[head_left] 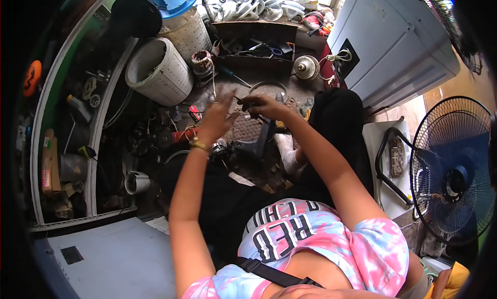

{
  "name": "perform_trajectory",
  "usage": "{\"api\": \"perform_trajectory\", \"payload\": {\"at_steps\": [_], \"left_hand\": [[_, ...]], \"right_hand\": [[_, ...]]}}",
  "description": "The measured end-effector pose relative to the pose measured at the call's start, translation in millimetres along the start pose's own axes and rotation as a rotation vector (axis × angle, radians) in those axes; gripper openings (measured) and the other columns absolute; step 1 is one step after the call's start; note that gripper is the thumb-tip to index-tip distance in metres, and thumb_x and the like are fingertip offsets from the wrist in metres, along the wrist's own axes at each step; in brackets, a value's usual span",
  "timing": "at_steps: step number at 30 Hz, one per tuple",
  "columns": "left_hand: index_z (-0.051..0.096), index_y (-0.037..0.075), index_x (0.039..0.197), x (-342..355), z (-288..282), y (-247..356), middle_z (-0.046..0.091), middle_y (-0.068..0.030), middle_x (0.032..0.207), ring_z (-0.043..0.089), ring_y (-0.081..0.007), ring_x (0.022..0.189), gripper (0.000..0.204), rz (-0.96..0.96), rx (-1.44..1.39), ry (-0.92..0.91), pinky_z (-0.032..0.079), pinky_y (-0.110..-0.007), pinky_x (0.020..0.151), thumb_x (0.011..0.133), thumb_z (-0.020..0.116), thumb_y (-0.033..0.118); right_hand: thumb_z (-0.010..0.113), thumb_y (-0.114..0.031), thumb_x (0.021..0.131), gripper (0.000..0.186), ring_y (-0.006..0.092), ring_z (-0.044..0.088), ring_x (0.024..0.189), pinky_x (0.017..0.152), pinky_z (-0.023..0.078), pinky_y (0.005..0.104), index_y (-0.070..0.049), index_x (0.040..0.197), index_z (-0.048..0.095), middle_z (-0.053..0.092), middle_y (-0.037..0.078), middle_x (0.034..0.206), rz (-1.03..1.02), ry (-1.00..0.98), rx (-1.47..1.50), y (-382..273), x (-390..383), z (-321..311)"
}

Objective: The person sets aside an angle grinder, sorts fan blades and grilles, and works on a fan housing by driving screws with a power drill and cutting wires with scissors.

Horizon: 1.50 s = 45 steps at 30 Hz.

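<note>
My left hand (218, 118), with a gold band at the wrist, is raised in front of me with its fingers stretched out and slightly blurred. Just to its right, my right hand (265, 106) has its fingers closed round something small and dark, too small to name. Below the left hand sits a silver motor-like part (219, 148) on the floor. A red-bodied power tool (182, 135) lies to the left of it. Under both hands is a textured, greyish flat piece (247, 129) with a dark frame.
A white perforated bin (161, 74) stands at the left, near a wound motor (202, 62) with loose wire. A screwdriver (237, 77) lies beyond my hands, and a round metal motor (305, 67) sits far right. A black-caged fan (453, 180) stands at my right beside a pale appliance cabinet (391, 45).
</note>
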State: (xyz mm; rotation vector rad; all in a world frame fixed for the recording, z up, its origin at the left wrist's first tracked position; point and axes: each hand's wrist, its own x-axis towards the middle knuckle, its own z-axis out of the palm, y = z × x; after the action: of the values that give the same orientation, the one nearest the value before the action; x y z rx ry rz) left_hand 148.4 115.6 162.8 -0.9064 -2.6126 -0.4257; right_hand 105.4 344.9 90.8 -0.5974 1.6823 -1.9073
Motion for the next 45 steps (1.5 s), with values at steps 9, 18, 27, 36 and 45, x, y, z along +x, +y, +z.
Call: {"api": "perform_trajectory", "payload": {"at_steps": [9,18,27,36,45], "left_hand": [[0.063,-0.001,0.109,-28.0,78.5,3.8,0.068,-0.0119,0.095,0.067,-0.0214,0.089,0.015,-0.409,-0.827,0.042,0.051,-0.034,0.079,0.097,0.061,0.008],[0.061,0.002,0.104,-39.1,104.7,13.1,0.066,-0.0021,0.090,0.059,-0.0114,0.078,0.010,-0.539,-1.116,0.112,0.048,-0.028,0.071,0.100,0.059,0.010],[0.065,0.001,0.102,-38.1,64.4,11.8,0.070,-0.0214,0.090,0.067,-0.0416,0.083,0.016,-0.318,-0.499,-0.017,0.051,-0.047,0.070,0.093,0.066,0.014],[0.064,0.002,0.103,-44.0,55.7,14.2,0.071,-0.0190,0.087,0.069,-0.0398,0.090,0.024,-0.503,-0.236,-0.117,0.052,-0.043,0.077,0.088,0.073,0.019],[0.067,0.004,0.102,-71.0,28.9,-61.7,0.071,-0.0197,0.089,0.069,-0.0397,0.085,0.017,-0.385,-0.325,-0.022,0.052,-0.046,0.073,0.094,0.065,0.019]], "right_hand": [[0.077,-0.006,0.080,0.021,0.0201,0.072,0.082,0.074,0.057,0.0346,0.000,0.100,0.074,0.075,0.013,0.095,0.037,0.374,-0.355,-21.9,-32.3,10.6],[0.078,-0.011,0.080,0.018,0.0239,0.073,0.080,0.075,0.056,0.0334,-0.001,0.095,0.075,0.075,0.015,0.088,-0.107,0.436,-0.686,-12.9,-32.6,24.4],[0.071,-0.003,0.089,0.015,0.0128,0.064,0.074,0.068,0.051,0.0281,0.000,0.102,0.064,0.068,0.008,0.081,-0.059,0.351,-0.065,21.5,-30.5,42.8],[0.073,-0.029,0.088,0.033,0.0311,0.070,0.085,0.074,0.053,0.0427,-0.007,0.112,0.071,0.072,0.016,0.094,-0.191,0.076,-0.716,3.6,-2.1,35.3],[0.067,-0.038,0.085,0.026,0.0391,0.068,0.085,0.072,0.053,0.0471,-0.017,0.100,0.072,0.071,0.016,0.089,-0.097,-0.239,-1.339,-32.9,41.3,10.1]]}}
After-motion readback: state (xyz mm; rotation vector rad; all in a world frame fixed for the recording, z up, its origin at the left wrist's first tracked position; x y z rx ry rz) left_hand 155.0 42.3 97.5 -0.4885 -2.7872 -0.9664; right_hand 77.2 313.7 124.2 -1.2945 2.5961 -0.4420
